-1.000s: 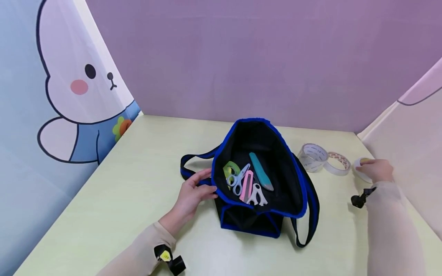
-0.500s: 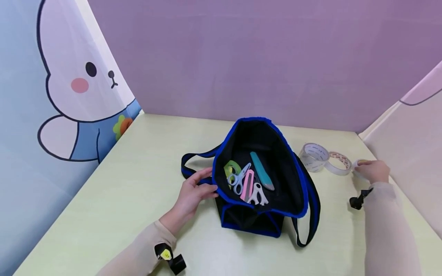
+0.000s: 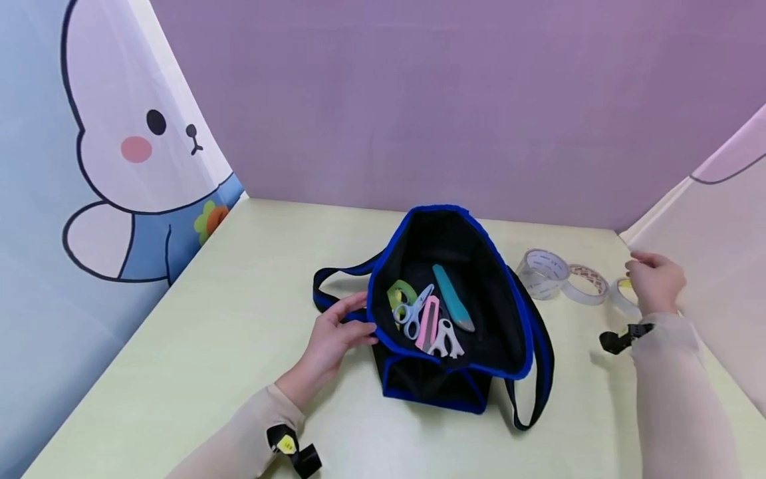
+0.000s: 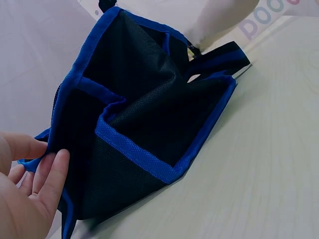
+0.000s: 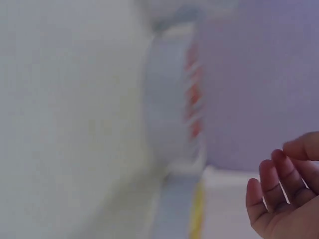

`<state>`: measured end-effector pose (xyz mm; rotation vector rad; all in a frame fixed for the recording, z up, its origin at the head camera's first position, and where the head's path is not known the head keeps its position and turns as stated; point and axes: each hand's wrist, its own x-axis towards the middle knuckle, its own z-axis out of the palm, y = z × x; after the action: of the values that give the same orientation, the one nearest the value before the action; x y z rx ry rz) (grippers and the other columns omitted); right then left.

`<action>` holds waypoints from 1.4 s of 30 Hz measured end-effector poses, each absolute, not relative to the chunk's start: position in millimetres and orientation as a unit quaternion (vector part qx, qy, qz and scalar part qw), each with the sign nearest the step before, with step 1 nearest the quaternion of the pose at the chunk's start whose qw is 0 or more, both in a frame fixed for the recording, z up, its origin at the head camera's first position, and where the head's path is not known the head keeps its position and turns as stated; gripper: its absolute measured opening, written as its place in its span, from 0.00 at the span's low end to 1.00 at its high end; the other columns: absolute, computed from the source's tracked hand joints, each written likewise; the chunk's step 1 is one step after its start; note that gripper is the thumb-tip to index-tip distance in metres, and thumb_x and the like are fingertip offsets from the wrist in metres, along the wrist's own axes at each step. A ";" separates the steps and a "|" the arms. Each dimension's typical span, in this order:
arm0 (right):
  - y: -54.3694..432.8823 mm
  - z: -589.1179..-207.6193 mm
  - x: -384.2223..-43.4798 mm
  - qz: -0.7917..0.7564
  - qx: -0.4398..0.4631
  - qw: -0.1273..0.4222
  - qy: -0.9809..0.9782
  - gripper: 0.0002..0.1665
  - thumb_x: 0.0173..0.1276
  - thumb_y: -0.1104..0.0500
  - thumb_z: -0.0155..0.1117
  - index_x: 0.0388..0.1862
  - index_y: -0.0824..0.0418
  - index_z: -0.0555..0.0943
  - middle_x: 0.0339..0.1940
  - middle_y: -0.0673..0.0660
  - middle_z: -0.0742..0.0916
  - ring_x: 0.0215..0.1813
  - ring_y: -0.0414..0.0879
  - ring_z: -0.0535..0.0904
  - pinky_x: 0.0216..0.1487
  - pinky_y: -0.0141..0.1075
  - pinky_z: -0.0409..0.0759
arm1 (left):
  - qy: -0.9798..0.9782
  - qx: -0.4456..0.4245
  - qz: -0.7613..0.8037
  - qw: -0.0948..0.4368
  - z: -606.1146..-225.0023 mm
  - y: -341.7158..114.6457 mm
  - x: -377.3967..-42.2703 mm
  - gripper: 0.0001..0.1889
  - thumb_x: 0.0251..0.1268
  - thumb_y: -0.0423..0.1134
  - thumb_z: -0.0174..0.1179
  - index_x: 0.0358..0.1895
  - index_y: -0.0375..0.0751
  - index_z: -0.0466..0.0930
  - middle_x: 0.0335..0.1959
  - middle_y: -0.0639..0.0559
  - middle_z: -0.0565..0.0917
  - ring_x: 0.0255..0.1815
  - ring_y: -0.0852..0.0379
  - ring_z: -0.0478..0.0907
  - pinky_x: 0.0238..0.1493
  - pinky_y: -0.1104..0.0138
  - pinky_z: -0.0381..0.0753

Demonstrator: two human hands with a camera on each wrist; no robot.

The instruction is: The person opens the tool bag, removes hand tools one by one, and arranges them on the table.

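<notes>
A black fabric bag (image 3: pixel 413 226) with blue trim stands with its mouth facing up. My left hand (image 3: pixel 335 336) pinches its left rim, thumb on one side and fingers on the other, as the left wrist view (image 4: pixel 35 194) also shows. Inside lie blue-handled scissors (image 3: pixel 411 319), a pink box cutter (image 3: pixel 427 324), a teal cutter (image 3: pixel 452 299), a white-handled tool (image 3: pixel 441 340) and a green item (image 3: pixel 397 289). My right hand (image 3: pixel 657 283) is raised beside the rightmost tape roll (image 3: pixel 621 305), fingers loosely bent and nothing between them.
A wide clear tape roll (image 3: pixel 536 283) and a narrower roll with red print (image 3: pixel 583 296) stand right of the bag, close together. Bag straps (image 3: pixel 541 359) loop out on both sides. A purple backdrop (image 3: pixel 419 100) rises behind the pale table (image 3: pixel 251 253).
My right hand was on the rightmost tape roll, then let go and lifted up and slightly right. The roll stays on the table. My left hand keeps its place on the bag.
</notes>
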<state>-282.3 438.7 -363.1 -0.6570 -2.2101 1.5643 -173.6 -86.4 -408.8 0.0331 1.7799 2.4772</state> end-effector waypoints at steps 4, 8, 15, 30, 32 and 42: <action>410.8 -338.2 -289.2 0.662 -0.165 0.218 -0.697 0.21 0.66 0.70 0.53 0.25 0.46 0.82 0.18 0.42 0.82 0.20 0.32 0.79 0.23 0.20 0.78 | 0.583 0.011 0.811 0.049 -410.0 -87.3 -172.7 0.30 0.58 0.15 0.58 0.67 0.28 0.71 0.60 0.37 0.73 0.27 0.56 0.82 0.35 0.64 0.88; 382.1 -316.1 -292.6 0.700 -0.060 0.192 -0.686 0.17 0.69 0.70 0.55 0.31 0.49 0.84 0.22 0.44 0.86 0.23 0.34 0.82 0.27 0.22 0.81 | 0.583 0.016 0.811 0.049 -410.1 -87.1 -174.0 0.30 0.58 0.15 0.58 0.67 0.28 0.71 0.60 0.37 0.73 0.28 0.56 0.83 0.35 0.63 0.88; 321.4 -295.8 -296.0 0.675 0.068 0.148 -0.720 0.16 0.70 0.69 0.59 0.35 0.49 0.86 0.26 0.46 0.88 0.28 0.37 0.83 0.31 0.24 0.83 | 0.583 0.006 0.811 0.053 -408.8 -86.9 -174.2 0.30 0.58 0.15 0.58 0.67 0.29 0.71 0.60 0.39 0.73 0.27 0.57 0.82 0.35 0.64 0.88; 210.2 -288.4 -288.7 0.586 0.179 0.087 -0.786 0.11 0.72 0.67 0.60 0.50 0.72 0.81 0.30 0.48 0.87 0.31 0.40 0.84 0.38 0.30 0.85 | 0.583 0.008 0.811 0.053 -407.4 -86.9 -174.0 0.31 0.58 0.14 0.58 0.67 0.29 0.70 0.60 0.39 0.72 0.27 0.57 0.83 0.36 0.64 0.88; 200.5 -293.3 -289.9 0.570 0.189 0.075 -0.796 0.15 0.73 0.66 0.60 0.52 0.76 0.79 0.32 0.51 0.87 0.32 0.42 0.84 0.38 0.32 0.86 | 0.583 0.009 0.811 0.053 -407.3 -87.0 -174.0 0.31 0.58 0.14 0.58 0.67 0.28 0.70 0.60 0.38 0.73 0.28 0.57 0.83 0.36 0.64 0.88; 163.3 -327.9 -296.1 0.515 0.207 0.028 -0.831 0.12 0.72 0.65 0.62 0.50 0.71 0.82 0.36 0.65 0.86 0.33 0.51 0.83 0.38 0.37 0.87 | 0.584 0.019 0.810 0.050 -409.2 -87.9 -172.8 0.30 0.58 0.15 0.58 0.67 0.28 0.70 0.60 0.36 0.73 0.28 0.56 0.82 0.36 0.64 0.88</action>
<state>-296.1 163.3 -327.9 0.6391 -2.5662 1.5891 -172.8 -87.9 -409.2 0.0587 1.7791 2.4665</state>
